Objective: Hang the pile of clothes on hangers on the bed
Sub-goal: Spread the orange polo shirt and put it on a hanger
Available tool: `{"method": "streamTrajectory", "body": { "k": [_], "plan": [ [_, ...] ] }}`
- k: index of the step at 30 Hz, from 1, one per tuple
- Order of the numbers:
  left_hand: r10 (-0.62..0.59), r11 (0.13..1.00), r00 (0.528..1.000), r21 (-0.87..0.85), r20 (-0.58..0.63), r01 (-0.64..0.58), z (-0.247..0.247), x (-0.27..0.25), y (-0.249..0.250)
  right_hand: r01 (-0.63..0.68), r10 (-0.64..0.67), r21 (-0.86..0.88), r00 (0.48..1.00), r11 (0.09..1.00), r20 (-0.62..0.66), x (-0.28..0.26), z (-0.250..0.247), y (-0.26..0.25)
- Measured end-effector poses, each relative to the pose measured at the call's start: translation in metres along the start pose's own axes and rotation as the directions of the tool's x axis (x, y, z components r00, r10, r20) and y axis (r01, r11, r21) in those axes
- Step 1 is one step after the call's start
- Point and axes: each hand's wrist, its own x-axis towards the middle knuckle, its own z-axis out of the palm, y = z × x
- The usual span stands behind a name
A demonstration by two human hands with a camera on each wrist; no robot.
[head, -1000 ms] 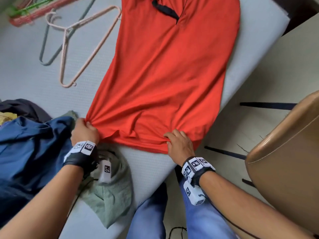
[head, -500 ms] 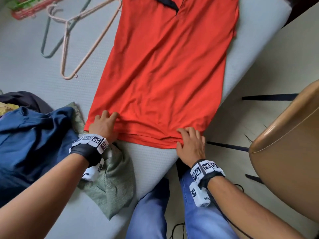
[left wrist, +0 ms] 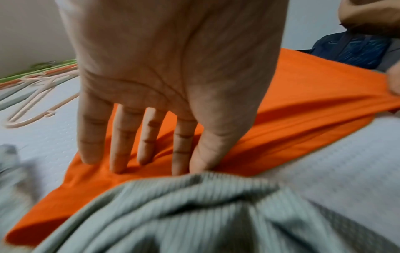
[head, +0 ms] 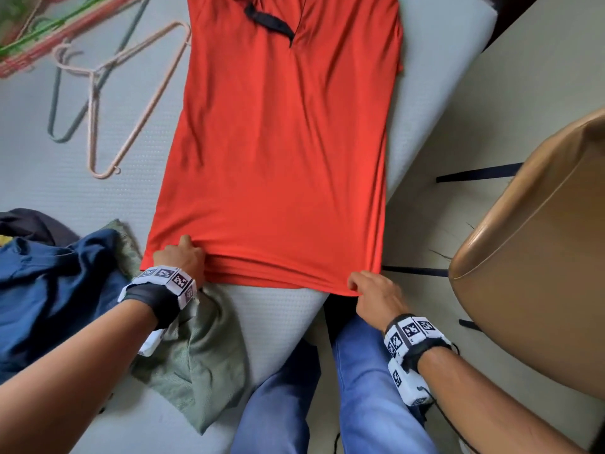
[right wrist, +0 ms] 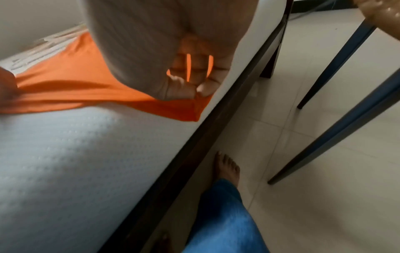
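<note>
An orange-red polo shirt (head: 278,142) lies flat, collar away from me, on the grey bed (head: 278,322). My left hand (head: 178,257) pinches the hem near its left corner; in the left wrist view the fingers (left wrist: 121,145) reach down onto the shirt (left wrist: 303,89) with the thumb beside the index. My right hand (head: 363,283) pinches the hem's right corner at the mattress edge, thumb against curled fingers (right wrist: 194,92). The hem is stretched between both hands and lifted slightly. A pink hanger (head: 131,103) lies left of the shirt.
A pile with a navy garment (head: 49,290) and a grey-green cloth (head: 196,355) sits under my left wrist. A grey-green hanger (head: 55,103) and red and green hangers (head: 39,44) lie at the far left. A tan chair (head: 540,257) stands on the floor to the right.
Both hands lay flat on the hem half a second ago; now they pinch it. My right hand has moved right to the hem's corner, and the shirt lies smoother.
</note>
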Motion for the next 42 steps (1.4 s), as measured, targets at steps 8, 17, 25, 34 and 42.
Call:
{"method": "streamTrajectory", "body": {
  "k": [8, 17, 25, 34, 42],
  "plan": [
    [0.123, 0.991, 0.982, 0.064, -0.141, -0.115, -0.041, 0.0, 0.036, -0.307, 0.257, 0.216, 0.938, 0.927, 0.232, 0.006, -0.007, -0.003],
    [0.319, 0.815, 0.889, -0.384, -0.329, -0.434, -0.131, 0.036, 0.081, -0.22, 0.351, 0.632, 0.932, 0.744, -0.09, 0.089, -0.107, 0.006],
    [0.242, 0.732, 0.854, -0.49, -0.461, -0.473, -0.245, 0.122, 0.142, -0.21, 0.51, 0.828, 0.854, 0.52, -0.104, 0.241, -0.204, 0.048],
    [0.077, 0.631, 0.891, -0.67, -0.448, -0.392, -0.353, 0.211, 0.192, -0.291, 0.495, 0.956, 0.837, 0.044, 0.232, 0.352, -0.273, 0.049],
    [-0.031, 0.402, 0.974, -0.895, -0.223, -0.192, -0.371, 0.223, 0.209, -0.054, 0.654, 0.972, 0.731, -0.23, 0.195, 0.369, -0.292, 0.055]
  ]
}}
